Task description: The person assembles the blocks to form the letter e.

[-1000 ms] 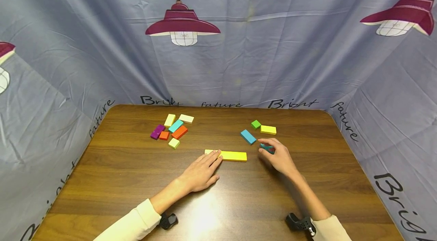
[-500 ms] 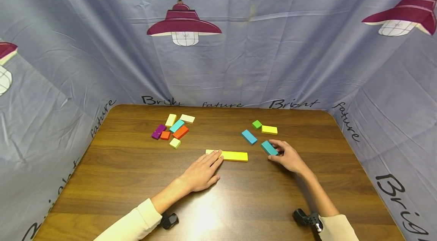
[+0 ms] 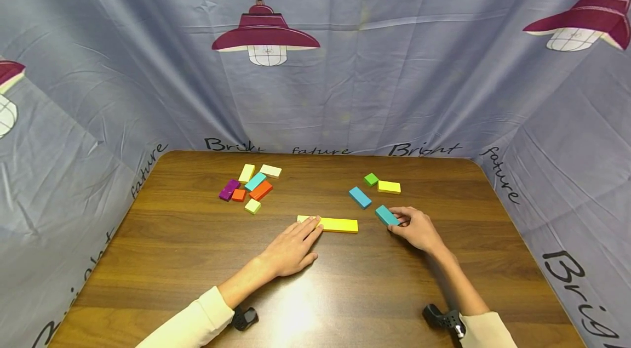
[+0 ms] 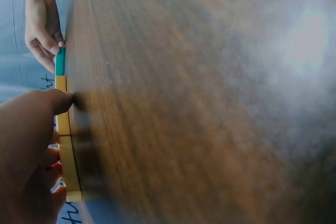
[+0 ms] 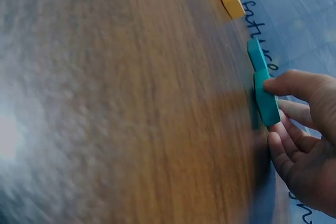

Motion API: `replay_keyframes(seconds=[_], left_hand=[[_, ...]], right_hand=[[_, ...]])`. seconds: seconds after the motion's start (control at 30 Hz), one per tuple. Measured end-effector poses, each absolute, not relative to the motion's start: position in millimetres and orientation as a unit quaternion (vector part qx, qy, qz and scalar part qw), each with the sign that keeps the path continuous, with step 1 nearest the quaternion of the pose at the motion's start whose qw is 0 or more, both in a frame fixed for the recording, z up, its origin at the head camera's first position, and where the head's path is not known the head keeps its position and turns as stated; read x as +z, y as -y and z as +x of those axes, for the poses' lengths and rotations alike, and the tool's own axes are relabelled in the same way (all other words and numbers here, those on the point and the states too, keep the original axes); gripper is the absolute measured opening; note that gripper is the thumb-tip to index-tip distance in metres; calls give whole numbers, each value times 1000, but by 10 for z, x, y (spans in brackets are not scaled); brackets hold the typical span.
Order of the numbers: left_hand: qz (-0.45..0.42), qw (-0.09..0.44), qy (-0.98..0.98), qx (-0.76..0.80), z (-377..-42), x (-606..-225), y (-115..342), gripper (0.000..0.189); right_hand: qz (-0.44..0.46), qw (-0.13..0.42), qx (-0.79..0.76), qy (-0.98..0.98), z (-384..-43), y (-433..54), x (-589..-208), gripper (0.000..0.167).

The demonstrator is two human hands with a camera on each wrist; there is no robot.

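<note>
While the left hand (image 3: 291,252) rests, fingers extended, on a pale yellow block (image 4: 70,169) end to end with a yellow block (image 3: 341,225) at mid-frame, the right hand (image 3: 418,231), right of centre, pinches a teal block (image 3: 386,215); whether that touches the table (image 3: 355,293) is hard to tell. A blue block (image 3: 360,198) lies near its upper left.

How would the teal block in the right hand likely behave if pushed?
The teal block looks stiff, its edges straight in the right hand. Flat faces suggest sliding rather than rolling. Laid flat, its thin shape probably resists tipping.
</note>
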State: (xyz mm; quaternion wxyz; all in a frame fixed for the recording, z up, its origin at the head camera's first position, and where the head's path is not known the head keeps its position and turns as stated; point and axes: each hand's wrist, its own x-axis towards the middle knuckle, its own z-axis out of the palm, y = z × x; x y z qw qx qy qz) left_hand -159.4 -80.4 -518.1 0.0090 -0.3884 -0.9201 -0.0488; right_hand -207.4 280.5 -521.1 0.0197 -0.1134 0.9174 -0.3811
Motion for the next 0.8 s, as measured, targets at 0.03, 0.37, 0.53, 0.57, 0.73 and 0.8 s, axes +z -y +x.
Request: replay_keyframes(seconds=[0.03, 0.37, 0.53, 0.57, 0.73, 0.8], left_hand=[[-388, 9, 920, -50, -1594, -5180, 804, 63], [-389, 11, 919, -55, -1601, -5194, 812, 63], [-389, 12, 920, -56, -1602, -5195, 812, 63], [-389, 12, 919, -55, -1602, -5194, 813, 63], [-392, 14, 918, -54, -1605, -5195, 816, 63], [-392, 15, 918, -54, -1607, -5197, 818, 63]], right_hand=[[-117, 20, -383, -916, -2066, -2791, -5210, 44], [-142, 41, -406, -902, -2095, -2550, -5193, 40], [-144, 31, -402, -904, -2166, -2431, -5199, 41], [-145, 29, -401, -904, -2181, -2411, -5200, 41], [-162, 21, -401, -901, -2252, -2336, -5217, 41], [-165, 23, -406, -899, -2273, -2308, -5217, 42]])
